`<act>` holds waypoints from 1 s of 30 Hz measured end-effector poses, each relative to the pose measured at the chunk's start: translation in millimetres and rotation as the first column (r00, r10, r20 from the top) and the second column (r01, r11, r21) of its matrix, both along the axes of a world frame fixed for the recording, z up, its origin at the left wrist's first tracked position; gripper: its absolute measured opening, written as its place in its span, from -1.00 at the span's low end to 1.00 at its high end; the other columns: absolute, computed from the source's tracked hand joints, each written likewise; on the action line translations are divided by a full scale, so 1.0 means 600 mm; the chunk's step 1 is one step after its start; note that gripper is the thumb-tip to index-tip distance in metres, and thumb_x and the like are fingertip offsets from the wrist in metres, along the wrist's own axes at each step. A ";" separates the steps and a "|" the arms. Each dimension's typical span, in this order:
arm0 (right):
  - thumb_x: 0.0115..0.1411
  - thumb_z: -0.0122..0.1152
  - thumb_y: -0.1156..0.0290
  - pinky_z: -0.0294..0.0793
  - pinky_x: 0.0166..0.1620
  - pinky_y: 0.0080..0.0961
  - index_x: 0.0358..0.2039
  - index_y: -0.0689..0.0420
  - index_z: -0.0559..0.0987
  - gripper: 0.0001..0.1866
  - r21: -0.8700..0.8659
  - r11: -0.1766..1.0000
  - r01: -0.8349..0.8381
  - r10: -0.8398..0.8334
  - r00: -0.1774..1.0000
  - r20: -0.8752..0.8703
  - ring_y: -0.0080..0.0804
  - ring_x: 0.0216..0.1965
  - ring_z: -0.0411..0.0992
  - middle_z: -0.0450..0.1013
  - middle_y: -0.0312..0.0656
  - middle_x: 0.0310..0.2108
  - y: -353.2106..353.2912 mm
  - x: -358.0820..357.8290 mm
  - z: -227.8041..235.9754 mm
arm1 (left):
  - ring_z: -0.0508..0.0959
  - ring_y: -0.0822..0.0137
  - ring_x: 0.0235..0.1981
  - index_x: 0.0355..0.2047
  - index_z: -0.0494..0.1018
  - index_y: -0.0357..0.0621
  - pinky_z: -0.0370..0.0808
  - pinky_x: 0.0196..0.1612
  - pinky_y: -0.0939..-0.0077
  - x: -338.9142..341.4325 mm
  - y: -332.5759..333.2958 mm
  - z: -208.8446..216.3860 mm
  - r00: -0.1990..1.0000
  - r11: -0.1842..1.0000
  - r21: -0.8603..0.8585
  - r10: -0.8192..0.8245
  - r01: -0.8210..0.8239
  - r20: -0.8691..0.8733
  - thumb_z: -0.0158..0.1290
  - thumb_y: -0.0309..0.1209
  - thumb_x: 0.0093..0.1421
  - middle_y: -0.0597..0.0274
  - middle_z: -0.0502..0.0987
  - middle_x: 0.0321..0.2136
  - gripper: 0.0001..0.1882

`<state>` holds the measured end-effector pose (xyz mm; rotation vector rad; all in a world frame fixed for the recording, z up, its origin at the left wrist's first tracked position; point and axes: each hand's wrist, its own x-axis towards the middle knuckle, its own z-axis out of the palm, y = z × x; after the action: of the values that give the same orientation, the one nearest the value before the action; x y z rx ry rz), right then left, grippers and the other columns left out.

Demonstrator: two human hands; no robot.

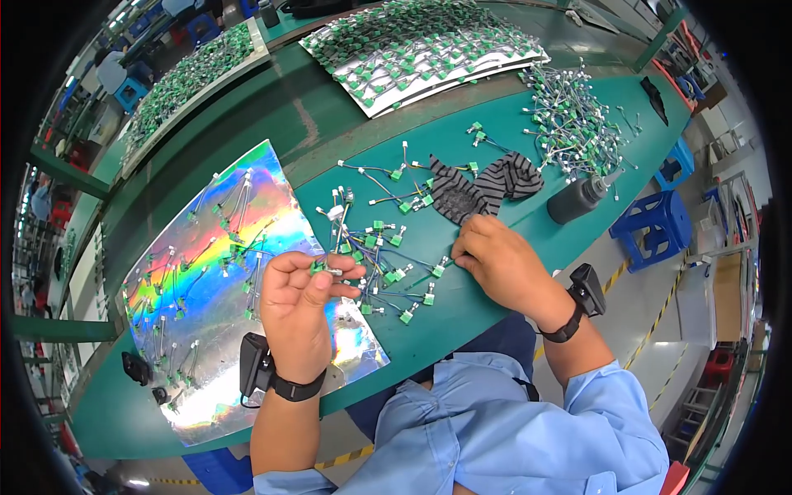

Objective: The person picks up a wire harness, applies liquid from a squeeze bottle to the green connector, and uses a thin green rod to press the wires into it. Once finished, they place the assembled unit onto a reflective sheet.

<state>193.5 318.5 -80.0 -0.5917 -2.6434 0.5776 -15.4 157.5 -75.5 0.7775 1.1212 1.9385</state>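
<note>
My left hand is raised over the right edge of the shiny silver sheet, palm up. Between its thumb and fingers sits a small green connector with a metallic-looking end. Just right of it lies a loose pile of short wire leads with green connectors and white plugs. My right hand is closed in a pinch above the green table mat, right of that pile. What its fingertips hold, if anything, is hidden. A grey-and-black striped cloth lies just beyond it.
Wire leads lie in rows on the silver sheet. A large heap of leads and a dark bottle are at the right. Lead-covered boards stand at the back. Blue stools stand beyond the table's right edge.
</note>
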 end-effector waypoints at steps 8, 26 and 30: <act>-0.07 0.22 0.60 0.35 -0.31 -0.36 -0.47 0.15 0.43 -0.85 0.040 0.997 -0.064 0.064 0.998 0.006 -0.19 -0.35 0.35 0.35 -0.20 -0.42 0.016 0.022 0.026 | 0.59 0.10 -0.24 -0.08 0.28 -0.15 0.59 -0.30 0.42 0.002 0.000 0.007 0.995 0.997 0.022 -0.071 0.070 0.063 0.02 -0.40 0.24 -0.06 0.51 -0.22 -0.73; 0.06 0.17 0.64 0.36 -0.46 -0.57 -0.38 0.22 0.50 -0.91 -0.411 0.910 -0.058 -0.127 0.905 -0.407 -0.45 -0.46 0.39 0.41 -0.13 -0.43 -0.040 0.026 0.013 | 0.58 0.00 -0.19 -0.10 0.31 -0.18 0.60 -0.27 0.32 0.009 -0.003 0.008 0.942 0.971 0.045 -0.240 0.236 0.233 0.00 -0.31 0.26 -0.13 0.52 -0.22 -0.72; 0.07 0.14 0.65 0.37 -0.47 -0.55 -0.34 0.23 0.45 -0.88 -0.334 0.933 -0.136 0.090 0.985 -0.148 -0.44 -0.51 0.39 0.42 -0.12 -0.44 -0.037 0.038 0.017 | 0.58 -0.03 -0.19 -0.10 0.30 -0.19 0.60 -0.27 0.26 0.016 -0.009 0.008 0.907 0.939 0.076 -0.343 0.335 0.245 0.01 -0.28 0.25 -0.14 0.53 -0.25 -0.69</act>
<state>216.0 296.2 -69.5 -0.4786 -2.4803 1.0898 -5.9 152.0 -70.4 0.6666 0.7446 1.7058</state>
